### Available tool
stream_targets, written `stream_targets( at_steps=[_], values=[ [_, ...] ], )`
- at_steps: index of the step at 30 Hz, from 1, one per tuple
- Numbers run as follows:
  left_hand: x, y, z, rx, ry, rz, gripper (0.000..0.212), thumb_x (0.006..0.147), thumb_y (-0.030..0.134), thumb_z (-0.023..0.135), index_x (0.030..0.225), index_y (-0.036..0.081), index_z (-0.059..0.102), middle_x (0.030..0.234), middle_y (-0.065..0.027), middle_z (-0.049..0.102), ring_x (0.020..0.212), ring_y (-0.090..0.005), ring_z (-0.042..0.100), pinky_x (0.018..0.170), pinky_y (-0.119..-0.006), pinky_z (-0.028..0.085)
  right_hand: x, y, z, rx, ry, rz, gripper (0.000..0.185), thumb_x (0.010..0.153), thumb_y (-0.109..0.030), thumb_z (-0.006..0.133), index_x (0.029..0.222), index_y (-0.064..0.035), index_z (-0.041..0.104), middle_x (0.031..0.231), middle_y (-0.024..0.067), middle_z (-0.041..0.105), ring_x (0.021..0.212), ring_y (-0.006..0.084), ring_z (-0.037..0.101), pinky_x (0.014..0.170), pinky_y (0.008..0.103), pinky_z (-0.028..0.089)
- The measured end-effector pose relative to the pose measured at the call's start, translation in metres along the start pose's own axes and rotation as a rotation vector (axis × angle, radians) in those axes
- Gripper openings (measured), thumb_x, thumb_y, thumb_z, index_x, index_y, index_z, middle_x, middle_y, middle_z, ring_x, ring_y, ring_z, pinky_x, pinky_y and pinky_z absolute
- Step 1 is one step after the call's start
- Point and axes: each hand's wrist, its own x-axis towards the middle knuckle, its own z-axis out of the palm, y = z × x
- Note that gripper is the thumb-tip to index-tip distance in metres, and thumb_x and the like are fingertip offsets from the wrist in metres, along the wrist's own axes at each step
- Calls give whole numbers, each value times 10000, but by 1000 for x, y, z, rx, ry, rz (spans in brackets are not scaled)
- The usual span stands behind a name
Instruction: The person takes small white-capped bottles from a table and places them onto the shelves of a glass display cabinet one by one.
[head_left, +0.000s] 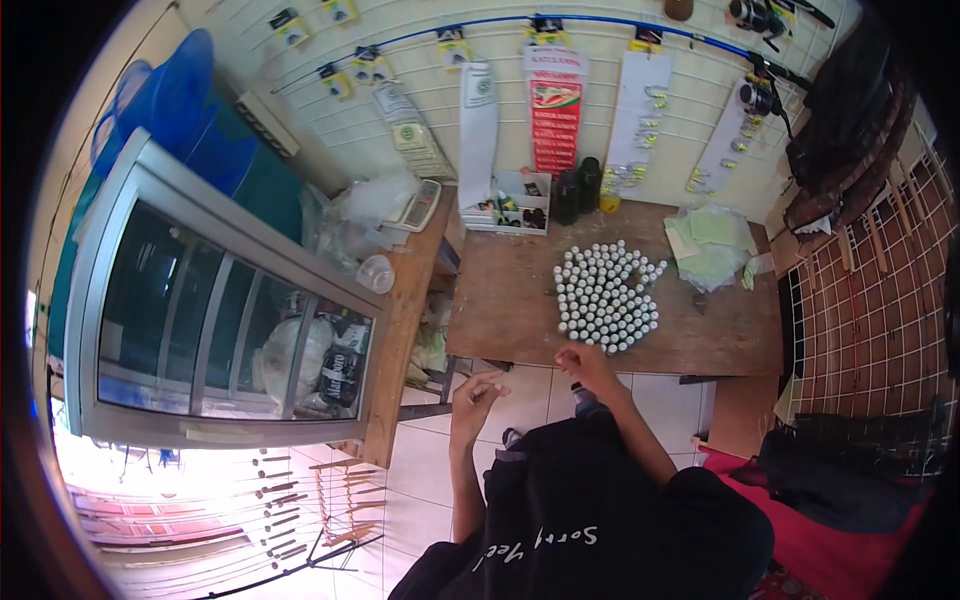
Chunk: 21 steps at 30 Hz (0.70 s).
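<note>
My left hand (474, 396) is raised in front of the table's near edge, fingers bent and thumb drawn toward them. My right hand (589, 367) is at the table edge with its fingers curled, just below a cluster of small bottles or vials with white caps (604, 300). Whether either hand pinches something thin or small is too fine to make out. The bottles stand upright, packed closely on the brown wooden table (502, 300), with a small gap toward the cluster's right side.
Pale green sheets or bags (711, 244) lie at the table's back right. A white divided box (521, 202) and dark bottles (577, 187) stand at the back. To the left are a glass display case (225, 315) and a digital scale (416, 206). Fishing gear hangs on the wall.
</note>
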Motion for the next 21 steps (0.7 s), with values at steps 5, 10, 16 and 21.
stream_targets(
  at_steps=[5, 10, 16, 21],
  values=[
    [28, -4, 63, -146, -2, -18, 173, 921, 68, 681, 1063, -31, 682, 901, -103, 733, 850, -122, 677, 804, -243, 503, 14, 54, -64, 112, 260, 151, 118, 908, -76, 611, 950, 2, 689, 719, 113, 709, 633, 173, 683, 584, 316, 504],
    [46, -17, 106, -148, -9, -37, 103, 898, 85, 725, 915, -12, 694, 786, -54, 693, 723, -95, 638, 719, -222, 490, 21, 107, -125, 78, 320, 199, 143, 930, -96, 579, 941, -2, 685, 701, 99, 706, 619, 161, 675, 557, 303, 485],
    [57, -21, 125, -75, 55, -98, 192, 933, 151, 697, 799, 24, 647, 651, -7, 590, 609, -70, 517, 667, -223, 449, 44, 142, -181, -51, 460, 157, 275, 921, -22, 521, 1136, -106, 669, 742, 115, 696, 701, 304, 678, 683, 405, 521],
    [65, -8, 139, -152, 89, -98, 186, 968, 171, 647, 949, -7, 697, 791, -71, 711, 721, -99, 623, 752, -259, 481, 72, 179, -213, -314, 443, 190, 515, 889, 49, 521, 1340, -198, 549, 1109, 205, 559, 1067, 384, 572, 902, 432, 471]
  ],
)
